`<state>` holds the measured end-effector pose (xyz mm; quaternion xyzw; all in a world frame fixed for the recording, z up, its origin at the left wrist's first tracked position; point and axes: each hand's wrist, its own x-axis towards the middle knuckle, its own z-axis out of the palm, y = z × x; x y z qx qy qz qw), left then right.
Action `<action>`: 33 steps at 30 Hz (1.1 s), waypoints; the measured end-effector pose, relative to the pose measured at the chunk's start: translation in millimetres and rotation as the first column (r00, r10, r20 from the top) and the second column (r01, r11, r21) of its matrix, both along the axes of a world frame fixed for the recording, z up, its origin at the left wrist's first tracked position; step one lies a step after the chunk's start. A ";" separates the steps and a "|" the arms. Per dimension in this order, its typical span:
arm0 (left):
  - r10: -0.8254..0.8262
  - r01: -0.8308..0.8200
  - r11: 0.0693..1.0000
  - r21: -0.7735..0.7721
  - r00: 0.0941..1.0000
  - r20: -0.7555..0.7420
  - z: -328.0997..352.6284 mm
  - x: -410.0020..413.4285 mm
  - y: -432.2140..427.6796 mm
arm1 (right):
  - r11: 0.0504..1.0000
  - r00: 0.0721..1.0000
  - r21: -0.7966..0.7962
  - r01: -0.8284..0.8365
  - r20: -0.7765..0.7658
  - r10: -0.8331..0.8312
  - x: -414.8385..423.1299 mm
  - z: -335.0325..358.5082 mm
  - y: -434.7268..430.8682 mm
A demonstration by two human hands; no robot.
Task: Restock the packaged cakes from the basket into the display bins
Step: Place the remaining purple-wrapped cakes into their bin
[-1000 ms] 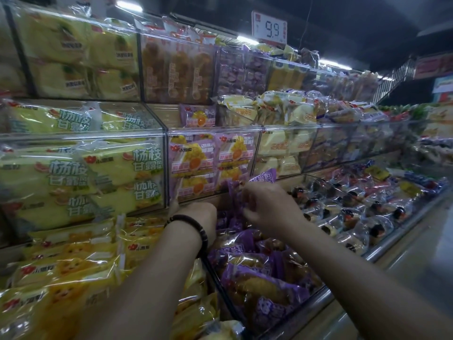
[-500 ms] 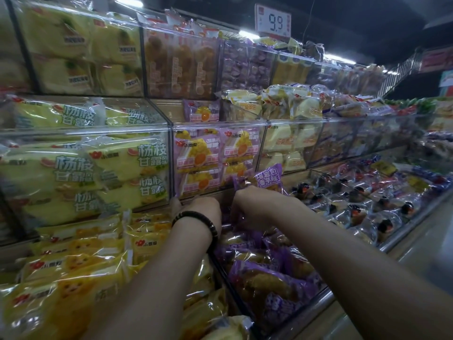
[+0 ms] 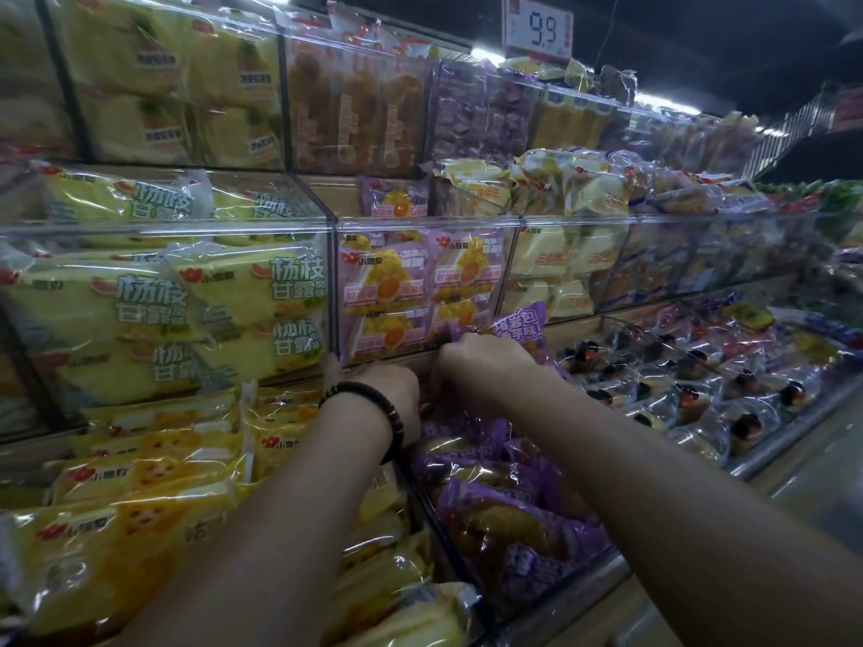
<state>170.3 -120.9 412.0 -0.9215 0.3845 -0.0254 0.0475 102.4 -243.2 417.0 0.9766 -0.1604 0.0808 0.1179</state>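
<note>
Reaching forward in the head view, both forearms stretch to the back of the lowest clear plastic display bin point(image 3: 436, 525), where purple-wrapped cakes point(image 3: 509, 520) lie heaped. The right hand point(image 3: 485, 366) has its fingers curled round a purple crinkly plastic cake packet point(image 3: 520, 325). The packet stands upright at the bin's back edge, probably so that it fills the rear gap and shows its label. The left hand point(image 3: 390, 394), with a black beaded bracelet point(image 3: 369, 408) at the wrist, dips among the packets just beside the right. Its fingers are hidden, so I cannot tell whether it grips anything; it likely steadies the row.
</note>
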 end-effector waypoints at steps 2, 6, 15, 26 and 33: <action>-0.026 0.026 1.000 0.007 1.000 0.007 1.1 -1.9 -1.7 | 0.997 0.996 0.074 0.031 -0.091 -0.024 -1.8 7.2 -0.6; -0.005 0.005 1.000 -0.013 1.000 -0.006 -6.3 0.2 -8.1 | 0.993 0.982 0.104 0.051 -0.184 -0.031 -8.4 20.2 0.0; 0.068 -0.066 0.978 -0.196 0.998 0.001 -7.5 3.2 -7.0 | 0.999 0.999 -0.019 -0.032 0.028 0.032 0.5 4.6 3.3; -0.029 0.031 0.999 -0.031 0.998 0.063 -0.1 -4.8 -4.9 | 0.993 0.993 -0.107 -0.058 0.098 0.068 -3.2 -6.7 -2.5; 0.013 -0.011 1.000 -0.023 0.996 0.083 -10.6 0.0 -14.7 | 0.998 0.991 0.029 -0.052 0.127 0.048 -5.7 -9.0 -9.7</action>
